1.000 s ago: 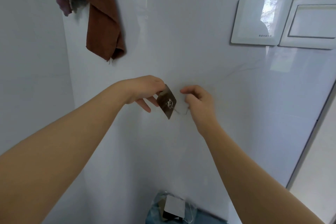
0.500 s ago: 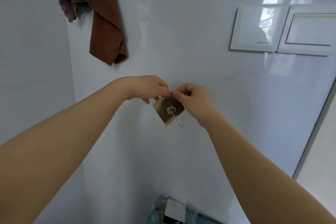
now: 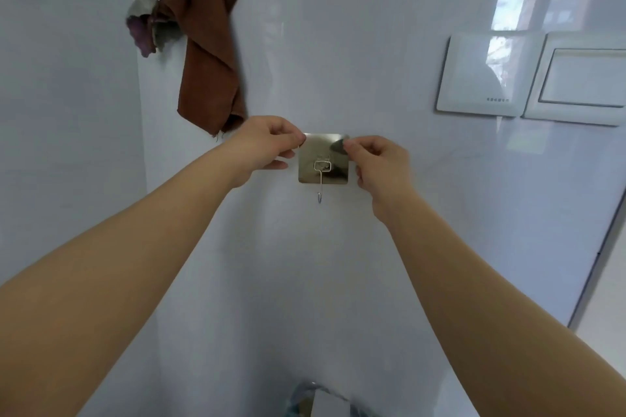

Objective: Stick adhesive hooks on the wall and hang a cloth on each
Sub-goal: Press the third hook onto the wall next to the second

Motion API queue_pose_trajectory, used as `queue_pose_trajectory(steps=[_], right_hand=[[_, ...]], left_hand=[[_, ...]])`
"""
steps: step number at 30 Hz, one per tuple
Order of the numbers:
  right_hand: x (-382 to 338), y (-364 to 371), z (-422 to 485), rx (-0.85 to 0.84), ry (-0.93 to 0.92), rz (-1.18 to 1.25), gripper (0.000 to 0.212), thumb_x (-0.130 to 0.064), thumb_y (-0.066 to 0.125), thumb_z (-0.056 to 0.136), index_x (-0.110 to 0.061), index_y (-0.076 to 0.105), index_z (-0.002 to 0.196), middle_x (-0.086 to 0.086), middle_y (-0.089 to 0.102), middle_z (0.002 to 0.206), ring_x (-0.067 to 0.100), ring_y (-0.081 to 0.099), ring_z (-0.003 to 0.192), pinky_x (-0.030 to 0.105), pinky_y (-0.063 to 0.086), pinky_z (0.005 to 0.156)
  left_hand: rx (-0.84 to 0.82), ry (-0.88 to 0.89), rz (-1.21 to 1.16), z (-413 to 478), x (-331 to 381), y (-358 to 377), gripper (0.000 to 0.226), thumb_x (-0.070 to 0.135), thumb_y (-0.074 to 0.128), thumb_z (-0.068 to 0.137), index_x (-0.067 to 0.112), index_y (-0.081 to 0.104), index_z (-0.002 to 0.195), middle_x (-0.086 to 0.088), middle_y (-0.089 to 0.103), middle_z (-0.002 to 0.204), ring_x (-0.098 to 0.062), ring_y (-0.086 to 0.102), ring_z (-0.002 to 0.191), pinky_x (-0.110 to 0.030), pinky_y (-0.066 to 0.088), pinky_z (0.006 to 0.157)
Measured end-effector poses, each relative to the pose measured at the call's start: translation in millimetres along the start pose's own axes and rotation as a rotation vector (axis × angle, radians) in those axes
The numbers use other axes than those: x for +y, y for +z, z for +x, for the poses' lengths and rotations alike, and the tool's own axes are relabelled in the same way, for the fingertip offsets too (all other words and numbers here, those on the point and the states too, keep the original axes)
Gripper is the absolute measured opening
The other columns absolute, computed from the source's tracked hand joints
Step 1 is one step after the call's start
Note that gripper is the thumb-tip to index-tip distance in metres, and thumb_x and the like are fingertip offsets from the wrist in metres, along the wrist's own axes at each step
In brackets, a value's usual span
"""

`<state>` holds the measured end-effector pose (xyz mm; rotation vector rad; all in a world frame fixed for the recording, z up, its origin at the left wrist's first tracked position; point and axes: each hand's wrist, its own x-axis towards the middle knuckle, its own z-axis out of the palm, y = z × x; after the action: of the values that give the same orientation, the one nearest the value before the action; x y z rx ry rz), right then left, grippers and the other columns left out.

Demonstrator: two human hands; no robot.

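Note:
A square metallic adhesive hook (image 3: 323,161) with a thin wire hook hanging from its middle lies upright and level against the glossy white wall (image 3: 338,44). My left hand (image 3: 267,142) pinches its top left corner and my right hand (image 3: 376,162) pinches its top right corner. Whether the pad is stuck down I cannot tell. Up and to the left a brown cloth (image 3: 210,44) hangs on the wall, its hook hidden. A grey and purple cloth (image 3: 152,20) hangs beside it on the left.
Two white switch plates (image 3: 487,74) sit on the wall at the right. A door frame edge (image 3: 596,267) runs down the far right. A clear plastic packet (image 3: 325,403) shows at the bottom edge. The wall corner lies at the left.
The hook was tilted and held away from the wall; both hands have raised it, turned it level and brought it flat against the wall. The view has tilted down slightly.

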<state>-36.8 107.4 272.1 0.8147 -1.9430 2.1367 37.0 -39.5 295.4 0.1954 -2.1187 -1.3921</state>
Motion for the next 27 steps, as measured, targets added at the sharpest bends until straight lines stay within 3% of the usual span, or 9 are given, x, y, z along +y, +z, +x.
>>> queue_pose_trajectory(steps=[5, 9, 14, 19, 22, 27], right_hand=[[-40, 21, 31, 0.036, -0.128, -0.072, 0.025, -0.017, 0.066, 0.083, -0.023, 0.059, 0.060, -0.005, 0.055, 0.062, 0.009, 0.043, 0.054, 0.026, 0.035, 0.056], [-79, 40, 60, 0.058, -0.214, -0.135, 0.027, -0.017, 0.066, 0.081, -0.024, 0.059, 0.056, -0.007, 0.058, 0.062, 0.011, 0.047, 0.058, 0.030, 0.039, 0.061], [-122, 68, 101, 0.089, -0.324, -0.208, 0.030, -0.014, 0.064, 0.080, -0.023, 0.057, 0.053, -0.005, 0.057, 0.059, 0.018, 0.053, 0.068, 0.032, 0.044, 0.065], [-152, 96, 132, 0.170, -0.436, -0.294, 0.024, -0.013, 0.064, 0.080, -0.019, 0.061, 0.057, -0.006, 0.055, 0.056, 0.019, 0.057, 0.071, 0.037, 0.053, 0.076], [-168, 108, 146, 0.223, -0.503, -0.314, 0.013, -0.011, 0.063, 0.080, -0.015, 0.065, 0.068, -0.006, 0.054, 0.056, 0.019, 0.057, 0.071, 0.039, 0.055, 0.081], [-197, 125, 166, 0.298, -0.534, -0.353, 0.019, -0.011, 0.065, 0.079, -0.016, 0.062, 0.061, -0.005, 0.055, 0.058, 0.019, 0.058, 0.071, 0.033, 0.053, 0.077]], left_hand=[[0.109, 0.057, -0.092, 22, 30, -18, 0.017, 0.015, 0.058, 0.091, 0.018, 0.058, 0.074, 0.000, 0.059, 0.071, -0.006, 0.056, 0.064, -0.026, 0.054, 0.070], [0.201, 0.136, -0.131, 49, 56, -38, 0.020, 0.013, 0.058, 0.091, 0.018, 0.056, 0.072, 0.001, 0.057, 0.068, -0.003, 0.054, 0.057, -0.017, 0.052, 0.053], [0.231, 0.209, -0.162, 86, 84, -69, 0.022, 0.010, 0.057, 0.091, 0.018, 0.057, 0.071, 0.001, 0.056, 0.067, 0.001, 0.055, 0.047, -0.024, 0.052, 0.064], [0.237, 0.285, -0.208, 118, 107, -98, 0.021, 0.005, 0.057, 0.090, 0.015, 0.057, 0.071, -0.002, 0.056, 0.068, -0.008, 0.054, 0.058, -0.017, 0.054, 0.053], [0.250, 0.357, -0.204, 139, 122, -113, 0.024, 0.004, 0.058, 0.089, 0.014, 0.056, 0.068, -0.002, 0.055, 0.068, -0.008, 0.053, 0.059, -0.016, 0.054, 0.055], [0.267, 0.457, -0.163, 167, 146, -134, 0.022, 0.002, 0.062, 0.086, 0.014, 0.057, 0.067, -0.003, 0.057, 0.070, -0.011, 0.057, 0.060, -0.019, 0.056, 0.056]])
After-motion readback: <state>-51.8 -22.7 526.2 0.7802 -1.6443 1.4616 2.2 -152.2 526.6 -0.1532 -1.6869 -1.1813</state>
